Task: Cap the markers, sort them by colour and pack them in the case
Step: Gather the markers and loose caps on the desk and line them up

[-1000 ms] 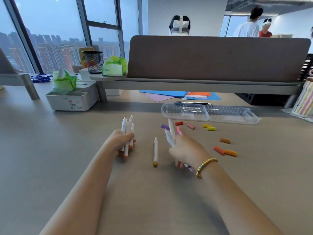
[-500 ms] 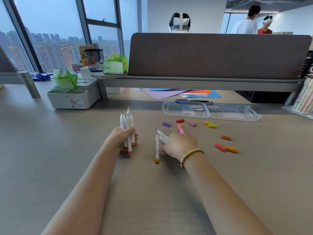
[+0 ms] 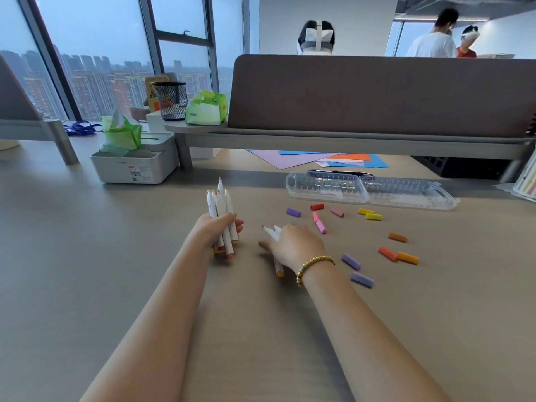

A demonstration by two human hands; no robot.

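Gripping marker bundle (image 3: 222,210) in left fingers (image 3: 236,224), right hand (image 3: 293,245) seemingly covering markers (image 3: 274,232)

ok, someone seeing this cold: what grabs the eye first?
Probably the left hand, gripping a bunch of uncapped white markers upright at centre. Next, the coloured caps scattered loose on the table to the right of the right hand, which holds a few more markers low over the table. Behind them lies the clear case, opened flat.

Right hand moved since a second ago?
Yes. The right hand has dropped from raised to the table, onto the loose marker, pens still gripped; the clear case stayed put.
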